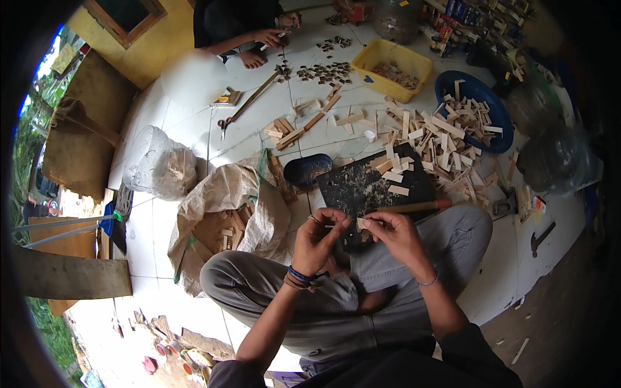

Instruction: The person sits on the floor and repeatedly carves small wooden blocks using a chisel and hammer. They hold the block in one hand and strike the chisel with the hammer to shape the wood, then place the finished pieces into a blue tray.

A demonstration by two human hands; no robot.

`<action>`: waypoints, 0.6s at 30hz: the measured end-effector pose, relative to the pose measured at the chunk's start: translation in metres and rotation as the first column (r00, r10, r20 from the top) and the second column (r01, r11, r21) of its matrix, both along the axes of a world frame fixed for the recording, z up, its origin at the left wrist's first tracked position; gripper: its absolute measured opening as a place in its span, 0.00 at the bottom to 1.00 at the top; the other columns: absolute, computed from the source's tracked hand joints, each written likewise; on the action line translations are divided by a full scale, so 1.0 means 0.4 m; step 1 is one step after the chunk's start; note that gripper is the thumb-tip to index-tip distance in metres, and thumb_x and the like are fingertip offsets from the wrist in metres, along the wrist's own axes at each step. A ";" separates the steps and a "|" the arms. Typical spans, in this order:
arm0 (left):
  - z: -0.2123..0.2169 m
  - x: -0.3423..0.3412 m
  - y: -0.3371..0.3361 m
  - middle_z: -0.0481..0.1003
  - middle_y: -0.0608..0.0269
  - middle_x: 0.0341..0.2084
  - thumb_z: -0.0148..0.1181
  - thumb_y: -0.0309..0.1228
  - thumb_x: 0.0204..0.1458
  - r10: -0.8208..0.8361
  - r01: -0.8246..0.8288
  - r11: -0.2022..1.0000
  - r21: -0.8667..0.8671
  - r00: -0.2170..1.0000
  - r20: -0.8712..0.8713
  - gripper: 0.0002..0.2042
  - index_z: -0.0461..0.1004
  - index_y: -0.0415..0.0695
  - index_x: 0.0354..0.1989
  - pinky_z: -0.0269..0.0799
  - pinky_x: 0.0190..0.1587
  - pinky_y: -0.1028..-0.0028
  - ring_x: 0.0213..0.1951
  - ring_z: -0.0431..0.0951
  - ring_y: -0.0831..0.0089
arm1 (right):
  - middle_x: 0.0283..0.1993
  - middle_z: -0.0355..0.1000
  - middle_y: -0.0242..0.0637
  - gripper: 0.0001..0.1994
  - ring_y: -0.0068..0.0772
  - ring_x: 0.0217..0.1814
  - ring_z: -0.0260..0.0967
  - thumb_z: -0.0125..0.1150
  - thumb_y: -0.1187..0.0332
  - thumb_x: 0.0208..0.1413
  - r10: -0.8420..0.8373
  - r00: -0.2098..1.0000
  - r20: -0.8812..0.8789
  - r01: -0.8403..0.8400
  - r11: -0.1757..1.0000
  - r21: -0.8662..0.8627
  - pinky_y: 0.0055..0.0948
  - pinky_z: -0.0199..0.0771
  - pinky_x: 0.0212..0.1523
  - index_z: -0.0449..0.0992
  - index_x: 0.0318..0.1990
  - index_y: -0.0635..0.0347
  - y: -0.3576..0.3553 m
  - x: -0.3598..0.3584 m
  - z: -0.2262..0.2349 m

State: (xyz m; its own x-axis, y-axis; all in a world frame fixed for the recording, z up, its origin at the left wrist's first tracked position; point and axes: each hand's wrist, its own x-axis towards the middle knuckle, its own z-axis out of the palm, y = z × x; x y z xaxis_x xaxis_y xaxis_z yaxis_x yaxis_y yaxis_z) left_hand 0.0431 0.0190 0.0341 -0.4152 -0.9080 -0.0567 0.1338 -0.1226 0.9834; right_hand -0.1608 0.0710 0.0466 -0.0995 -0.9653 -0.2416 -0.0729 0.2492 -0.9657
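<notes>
My right hand [396, 238] pinches a small pale wood piece [361, 224] between thumb and fingertips, above my crossed legs. Close beside it, my left hand [317, 240] has thumb and forefinger pressed together; whatever lies in that pinch is too small to make out. Below and beyond both hands is a black board [343, 187] strewn with sawdust and a few wood blocks [398, 190]. Across its near part lies a wooden stick with a red end [414, 207]. At the board's left stands a small dark blue tray [309, 171] with shavings in it.
An open woven sack [259, 187] of wood offcuts is at left. To the right spreads a heap of wood strips [446, 139], partly in a blue basin [508, 123]. Farther are a yellow tub [388, 90], scissors [224, 126], and another person's hands [268, 39]. A hammer [542, 239] lies far right.
</notes>
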 end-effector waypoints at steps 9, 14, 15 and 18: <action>-0.001 -0.026 0.001 0.79 0.68 0.41 0.65 0.21 0.61 -0.019 0.019 1.000 0.001 0.998 0.056 0.08 0.77 0.38 0.47 0.72 0.50 0.78 0.44 0.77 0.83 | 0.31 0.77 0.26 0.16 0.13 0.31 0.68 0.67 0.62 0.65 0.019 0.999 -0.042 -0.018 0.999 0.033 0.18 0.69 0.33 0.82 0.48 0.69 0.004 -0.001 0.020; -0.001 -0.034 0.028 0.80 0.68 0.40 0.65 0.23 0.62 0.107 -0.107 0.994 0.004 0.994 0.022 0.07 0.77 0.37 0.46 0.73 0.51 0.79 0.45 0.78 0.82 | 0.30 0.77 0.28 0.15 0.14 0.30 0.69 0.66 0.62 0.66 0.015 0.999 -0.047 -0.015 1.000 0.007 0.19 0.70 0.33 0.83 0.49 0.67 0.004 -0.001 0.015; -0.001 -0.034 0.038 0.80 0.67 0.41 0.65 0.23 0.62 0.143 -0.144 0.989 0.018 0.989 0.038 0.07 0.77 0.37 0.46 0.73 0.51 0.79 0.45 0.78 0.82 | 0.29 0.77 0.28 0.14 0.14 0.30 0.71 0.65 0.63 0.66 0.012 0.998 -0.055 -0.012 1.000 -0.001 0.20 0.71 0.33 0.83 0.49 0.65 0.005 0.000 0.014; -0.005 -0.040 0.063 0.81 0.64 0.40 0.65 0.23 0.62 0.161 -0.163 0.985 0.054 0.986 0.040 0.07 0.77 0.36 0.46 0.74 0.51 0.77 0.44 0.80 0.79 | 0.31 0.78 0.29 0.14 0.14 0.31 0.71 0.65 0.63 0.66 0.027 0.997 -0.073 -0.026 1.000 0.010 0.20 0.72 0.34 0.83 0.50 0.65 0.009 0.000 0.012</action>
